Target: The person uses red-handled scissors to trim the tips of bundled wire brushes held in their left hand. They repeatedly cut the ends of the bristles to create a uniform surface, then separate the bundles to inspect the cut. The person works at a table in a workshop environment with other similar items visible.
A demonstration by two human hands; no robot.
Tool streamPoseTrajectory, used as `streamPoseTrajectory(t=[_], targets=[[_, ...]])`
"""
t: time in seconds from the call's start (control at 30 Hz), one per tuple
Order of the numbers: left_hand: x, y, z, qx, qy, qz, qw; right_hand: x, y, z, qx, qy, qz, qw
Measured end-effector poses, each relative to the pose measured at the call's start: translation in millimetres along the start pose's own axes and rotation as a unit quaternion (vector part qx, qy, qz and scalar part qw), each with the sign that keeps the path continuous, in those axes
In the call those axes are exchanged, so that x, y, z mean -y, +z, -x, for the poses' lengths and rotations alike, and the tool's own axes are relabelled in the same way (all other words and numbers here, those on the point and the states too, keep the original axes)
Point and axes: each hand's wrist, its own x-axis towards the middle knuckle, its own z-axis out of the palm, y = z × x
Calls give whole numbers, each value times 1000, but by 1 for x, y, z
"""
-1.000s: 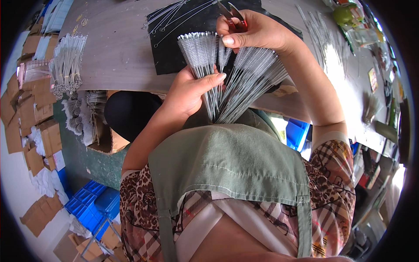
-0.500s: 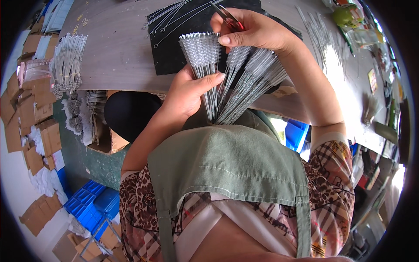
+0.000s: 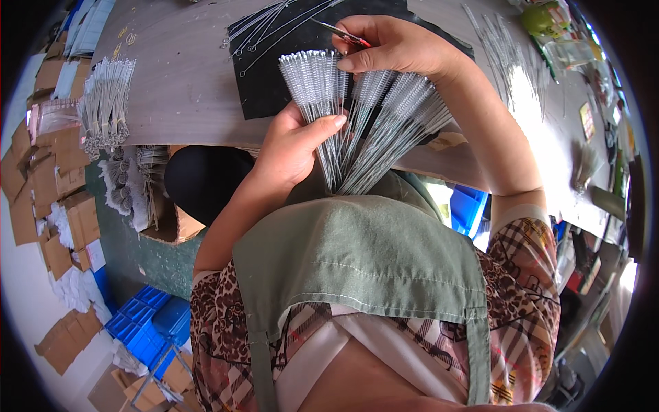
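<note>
My left hand [image 3: 292,145] is closed around a bundle of thin wire tube brushes [image 3: 312,79], bristle ends up, the thumb across their twisted stems. More wire brushes [image 3: 408,103] fan out to the right, their lower ends meeting at the green apron [image 3: 357,233]. My right hand [image 3: 401,49] is closed on a small red-gripped tool [image 3: 347,34] with narrow pointed metal jaws; its exact kind is unclear. The thumb and fingertips of that hand are at the top right edge of the held bundle. Whether they pinch a single brush is too small to tell.
A black mat [image 3: 264,82] lies on the grey table [image 3: 178,82], with loose looped wires [image 3: 274,24] on it. Tied brushes [image 3: 106,103] sit at the table's left edge. More wires [image 3: 501,58] and a green round object [image 3: 546,22] are at right. Blue crates [image 3: 141,319] stand lower left.
The tool in my right hand has tilted, its tips swinging left and down. My left thumb has shifted slightly left. The bundle stays in the left hand.
</note>
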Motion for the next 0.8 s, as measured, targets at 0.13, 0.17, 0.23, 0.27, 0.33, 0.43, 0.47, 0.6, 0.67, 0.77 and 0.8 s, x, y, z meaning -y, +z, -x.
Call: streamPoseTrajectory(t=[0.13, 0.17, 0.23, 0.27, 0.33, 0.43, 0.47, 0.6, 0.67, 0.77, 0.8], targets=[[0, 1, 1, -8, 5, 12, 1000, 1, 0, 2, 7, -30, -14, 999], [0, 1, 1, -5, 2, 11, 1000, 1, 0, 2, 18, -42, -9, 999], [0, 0, 1, -1, -5, 8, 1000, 5, 8, 3, -39, -42, -32, 998], [-1, 2, 1, 4, -4, 12, 1000, 7, 11, 4, -68, -42, -43, 996], [-4, 6, 2, 13, -3, 20, 1000, -2, -4, 3, 21, -30, -27, 999], [-1, 4, 1, 14, 7, -3, 1000, -6, -9, 2, 58, -24, -10, 998], [1, 3, 1, 12, 14, -5, 1000, -4, -7, 1, 55, -24, -5, 998], [3, 2, 1, 6, 26, -15, 1000, 8, 6, 5, -31, -6, -18, 999], [2, 3, 2, 5, 25, -21, 999, 0, -4, 3, 25, -7, -6, 1000], [2, 1, 3, 8, 27, -29, 999, 6, 6, 6, -51, -24, -39, 998], [2, 1, 3, 8, 29, -30, 999, 5, 4, 5, -34, -21, -29, 999]])
